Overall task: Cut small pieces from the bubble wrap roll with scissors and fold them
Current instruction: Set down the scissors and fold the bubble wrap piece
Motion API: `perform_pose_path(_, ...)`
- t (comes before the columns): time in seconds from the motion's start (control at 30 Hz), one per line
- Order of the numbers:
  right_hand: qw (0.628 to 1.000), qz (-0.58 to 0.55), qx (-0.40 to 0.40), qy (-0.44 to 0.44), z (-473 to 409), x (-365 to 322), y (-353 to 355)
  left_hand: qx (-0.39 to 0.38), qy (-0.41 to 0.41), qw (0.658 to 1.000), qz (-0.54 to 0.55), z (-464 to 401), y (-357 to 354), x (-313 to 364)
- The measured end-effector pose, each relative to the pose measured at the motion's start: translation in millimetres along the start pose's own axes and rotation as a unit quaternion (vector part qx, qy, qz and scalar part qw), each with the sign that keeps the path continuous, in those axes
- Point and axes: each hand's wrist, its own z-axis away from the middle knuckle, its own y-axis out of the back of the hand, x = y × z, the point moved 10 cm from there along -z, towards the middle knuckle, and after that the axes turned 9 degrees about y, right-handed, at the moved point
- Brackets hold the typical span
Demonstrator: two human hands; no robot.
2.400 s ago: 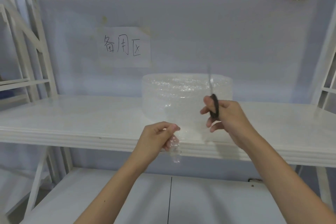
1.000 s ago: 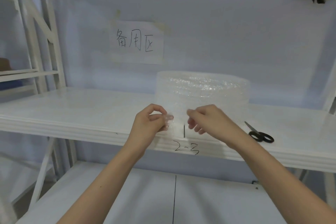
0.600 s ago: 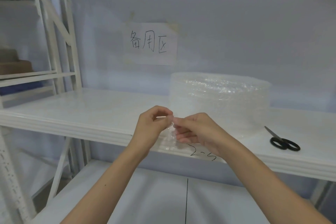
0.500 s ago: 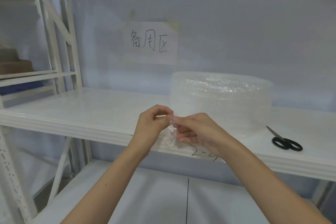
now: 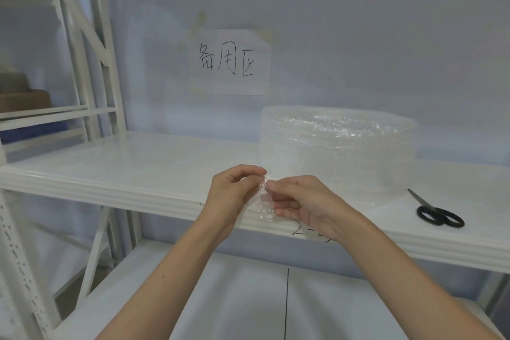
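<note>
A wide clear bubble wrap roll [image 5: 339,146] stands on the white shelf [image 5: 132,171]. In front of the shelf edge my left hand [image 5: 231,196] and my right hand [image 5: 300,201] pinch a small cut piece of bubble wrap [image 5: 265,203] between them, fingertips touching at its top; the piece hangs down, doubled over. Black-handled scissors [image 5: 436,212] lie on the shelf to the right of the roll, away from both hands.
A paper sign [image 5: 229,62] with handwritten characters is taped to the back wall. White rack uprights [image 5: 82,63] stand at the left, with a brown box [image 5: 24,99] on the neighbouring shelf. A lower shelf [image 5: 248,298] lies beneath my forearms.
My right hand has put the scissors down on the shelf at the right and come to the cut piece. Both hands now pinch it together. The view has shifted left.
</note>
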Motion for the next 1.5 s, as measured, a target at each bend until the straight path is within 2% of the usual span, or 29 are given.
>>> perform_pose_path(0.97, 0.999, 0.026, -0.004, 0.033, -1, -2, 3, -0.034, 0.027, 0.996, 0.082, -6, -14, -10)
perform_pose_path(1.27, 0.997, 0.03, 0.037, 0.066, -5, -8, 12, -0.054, 0.029, 0.992, 0.113, -3, -19, -7)
perform_pose_path(1.37, 0.993, 0.007, 0.076, 0.091, -7, -14, 20, -0.044, 0.04, 0.995, 0.086, -3, -14, -13)
perform_pose_path(1.5, 0.988, -0.027, 0.099, 0.112, -10, -18, 23, -0.053, 0.034, 0.998, -0.026, 2, -18, -16)
